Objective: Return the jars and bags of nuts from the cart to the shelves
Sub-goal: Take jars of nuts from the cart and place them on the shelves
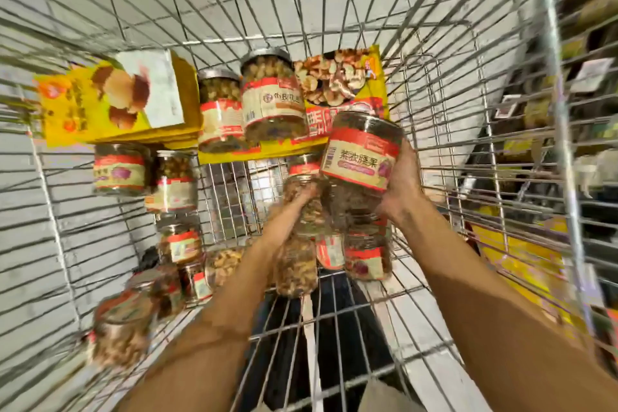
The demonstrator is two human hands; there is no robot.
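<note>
Forearms are hanging over the near end of the cart (556,77), with both grips down inside it. My left grip (297,202) is curling round a clear jar of nuts (297,261) just above the cart's near floor, though blur is hiding how firmly. My right grip (401,184) is clamping the side of a red-labelled jar (363,157), which is tilting, raised off the cart's floor, right of its centre. More loose jars (177,181) are lying along the cart's left side, two are standing at its far end, and yellow bags (117,100) are leaning against its far wall. Shelves (585,94) are showing outside the cart's right wall. I am judging this as the pick-up step, with most of the load waiting. Next I am needing to lift both jars clear of the wire walls without knocking their neighbours, then swing right toward the shelves.
</note>
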